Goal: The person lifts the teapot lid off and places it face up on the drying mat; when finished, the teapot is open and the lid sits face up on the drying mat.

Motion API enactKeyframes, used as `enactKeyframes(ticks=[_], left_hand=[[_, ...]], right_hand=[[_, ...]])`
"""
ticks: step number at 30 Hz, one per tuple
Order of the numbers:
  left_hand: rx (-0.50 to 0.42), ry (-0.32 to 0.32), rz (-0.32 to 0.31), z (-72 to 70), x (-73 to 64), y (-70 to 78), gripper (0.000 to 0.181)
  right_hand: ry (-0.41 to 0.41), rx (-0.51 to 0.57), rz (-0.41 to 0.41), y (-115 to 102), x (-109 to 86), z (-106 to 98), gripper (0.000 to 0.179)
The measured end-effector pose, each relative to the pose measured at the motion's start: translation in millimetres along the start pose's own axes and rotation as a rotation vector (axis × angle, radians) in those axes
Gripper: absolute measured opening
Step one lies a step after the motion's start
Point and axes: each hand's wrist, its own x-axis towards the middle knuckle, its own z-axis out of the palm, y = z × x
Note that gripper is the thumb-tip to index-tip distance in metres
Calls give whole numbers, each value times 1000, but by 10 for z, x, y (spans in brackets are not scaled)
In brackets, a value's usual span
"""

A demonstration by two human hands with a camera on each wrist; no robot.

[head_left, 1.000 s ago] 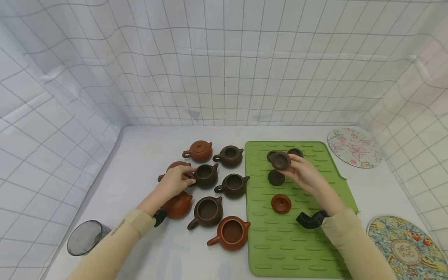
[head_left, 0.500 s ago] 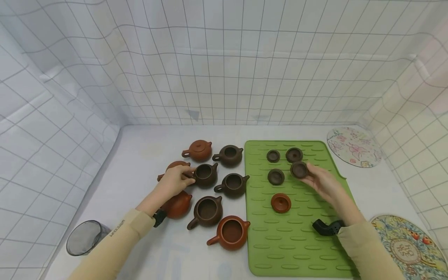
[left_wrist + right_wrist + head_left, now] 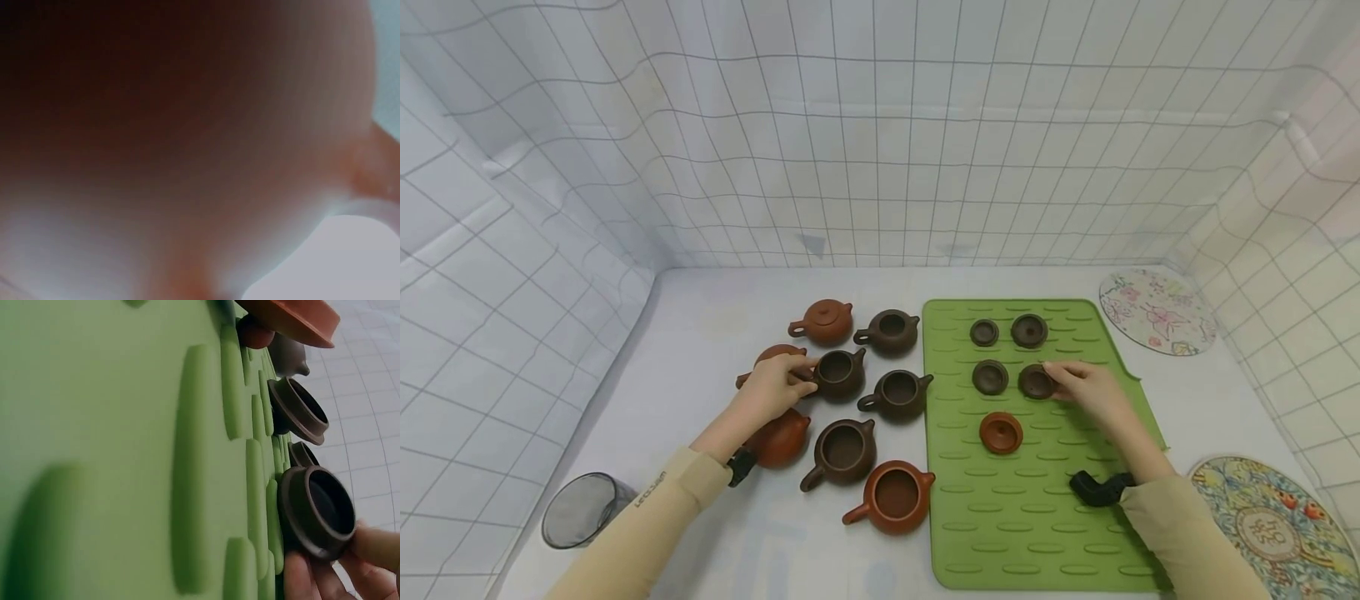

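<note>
My left hand [image 3: 769,388] pinches the handle of a dark brown, lidless teapot [image 3: 840,375] standing on the table; its fingers cover the handle. On the right, my right hand [image 3: 1093,393] holds a dark brown teapot lid [image 3: 1036,382] by its edge, low at the green mat. The right wrist view shows thumb and fingers at the rim of that lid [image 3: 317,511], its hollow side facing up. More dark lids [image 3: 990,378] and one red lid [image 3: 1001,433] lie on the mat beside it. A blurred brown surface [image 3: 187,137] fills most of the left wrist view.
Dark lidless teapots [image 3: 901,396] and a red lidless teapot [image 3: 895,500] stand left of the green mat [image 3: 985,533]. A lidded red teapot [image 3: 824,323] is behind; another red teapot [image 3: 784,440] sits under my left wrist. A glass [image 3: 583,510] and patterned discs [image 3: 1157,312] flank them.
My right hand has carried the dark lid from above the other lids, rightward and nearer to me, then down to the mat. My left hand has stayed at the teapot.
</note>
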Motion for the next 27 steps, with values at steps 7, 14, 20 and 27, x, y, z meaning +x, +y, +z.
enactKeyframes(ticks=[7,14,20,27], left_hand=[[3,4,-8,4,0,-5,42],[13,11,2,-5,5,7,42],[28,2,12,-4,1,10,44],[4,-5,38,-38,-46,43,49]], right_hand=[[89,-111,-18,-37,25,51,59],[93,-155,-63,-49,41,60,53],[79,-194,-86,-99,53,68,53],[97,-258,-103,-204,85,80,47]])
